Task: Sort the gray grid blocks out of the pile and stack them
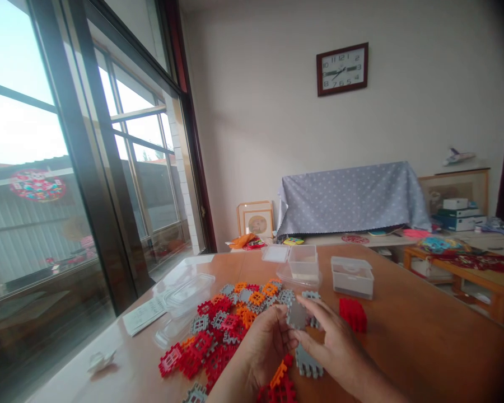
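The tile we hold is plain grey. On the near table, warm orange-brown wood, the loose pile of tiles mixes red, orange and grey, red thickest at the near left. Just right of it the stacked block is solid red. Farther off we see clear containers and a box with a white lid. Far behind, the cloth is grey-blue with small white dots. The clock has a dark reddish-brown frame and a white face, against a cream wall.
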Available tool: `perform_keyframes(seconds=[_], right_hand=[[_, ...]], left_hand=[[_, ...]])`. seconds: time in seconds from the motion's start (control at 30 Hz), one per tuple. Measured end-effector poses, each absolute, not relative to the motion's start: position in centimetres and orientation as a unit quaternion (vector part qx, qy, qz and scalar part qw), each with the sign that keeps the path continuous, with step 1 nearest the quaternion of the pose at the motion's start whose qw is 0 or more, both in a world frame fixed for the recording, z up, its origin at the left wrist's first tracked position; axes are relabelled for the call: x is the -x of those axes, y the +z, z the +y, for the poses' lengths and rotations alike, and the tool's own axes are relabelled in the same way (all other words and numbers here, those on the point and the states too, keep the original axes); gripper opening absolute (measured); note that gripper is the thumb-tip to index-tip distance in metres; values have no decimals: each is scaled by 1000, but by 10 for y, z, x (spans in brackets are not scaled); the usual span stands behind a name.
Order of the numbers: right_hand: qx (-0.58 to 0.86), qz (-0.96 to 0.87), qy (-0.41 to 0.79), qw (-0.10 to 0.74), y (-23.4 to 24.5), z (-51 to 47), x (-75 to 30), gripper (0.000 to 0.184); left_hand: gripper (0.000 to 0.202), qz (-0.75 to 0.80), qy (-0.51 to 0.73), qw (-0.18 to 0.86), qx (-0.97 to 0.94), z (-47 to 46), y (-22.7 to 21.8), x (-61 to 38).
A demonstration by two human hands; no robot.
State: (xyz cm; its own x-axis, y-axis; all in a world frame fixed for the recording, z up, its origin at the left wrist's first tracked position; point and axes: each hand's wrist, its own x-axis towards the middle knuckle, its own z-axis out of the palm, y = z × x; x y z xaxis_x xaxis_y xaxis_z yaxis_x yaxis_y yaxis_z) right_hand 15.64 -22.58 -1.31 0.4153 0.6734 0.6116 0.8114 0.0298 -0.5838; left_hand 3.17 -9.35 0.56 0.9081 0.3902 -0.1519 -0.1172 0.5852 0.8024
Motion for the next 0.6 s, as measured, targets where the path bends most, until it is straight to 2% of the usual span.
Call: perform_keyframes(seconds=[0.3,0.6], right_hand=[[748,-552,43,366,-1,-249,-168,53],[774,-560,72,285,1,-248,-160,47]], left_hand=[[22,224,173,728,-625,-73,-8,-24],[21,225,124,690,-676,-74,-15,-26]])
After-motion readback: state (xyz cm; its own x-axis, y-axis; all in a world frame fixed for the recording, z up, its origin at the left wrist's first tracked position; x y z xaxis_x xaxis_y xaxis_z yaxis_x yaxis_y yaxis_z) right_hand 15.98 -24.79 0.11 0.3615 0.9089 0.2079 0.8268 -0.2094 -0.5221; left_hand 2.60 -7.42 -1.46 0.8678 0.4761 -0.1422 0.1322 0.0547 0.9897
